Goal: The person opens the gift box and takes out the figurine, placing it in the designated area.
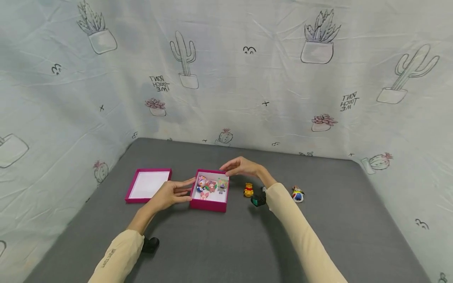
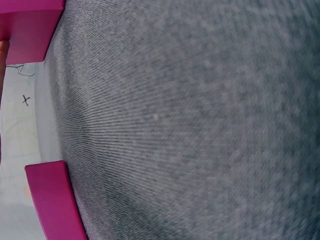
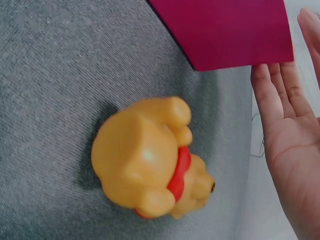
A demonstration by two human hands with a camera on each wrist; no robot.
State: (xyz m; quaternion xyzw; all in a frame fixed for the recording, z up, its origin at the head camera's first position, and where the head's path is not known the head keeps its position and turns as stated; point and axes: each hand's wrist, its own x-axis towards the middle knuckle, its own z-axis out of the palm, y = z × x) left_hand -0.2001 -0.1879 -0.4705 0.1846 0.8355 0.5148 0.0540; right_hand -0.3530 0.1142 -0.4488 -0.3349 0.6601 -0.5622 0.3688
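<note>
A magenta box (image 1: 208,205) with a white inside stands without its lid on the grey table, several small toy figures (image 1: 211,186) lying in it. My left hand (image 1: 172,194) is at the box's left side, its fingers stretched along the wall and the thumb by the front corner. At the back right corner is my right hand (image 1: 243,166); in the right wrist view its straight fingers (image 3: 267,95) reach behind the box. Below that hand, a yellow bear figure (image 1: 248,190) with a red top sits right of the box.
The magenta box lid (image 1: 148,185) lies with its white inside up, left of the box. Another small figure (image 1: 297,194) in white and blue is beyond my right forearm. A patterned cloth (image 1: 226,70) hangs behind the grey table (image 1: 212,251).
</note>
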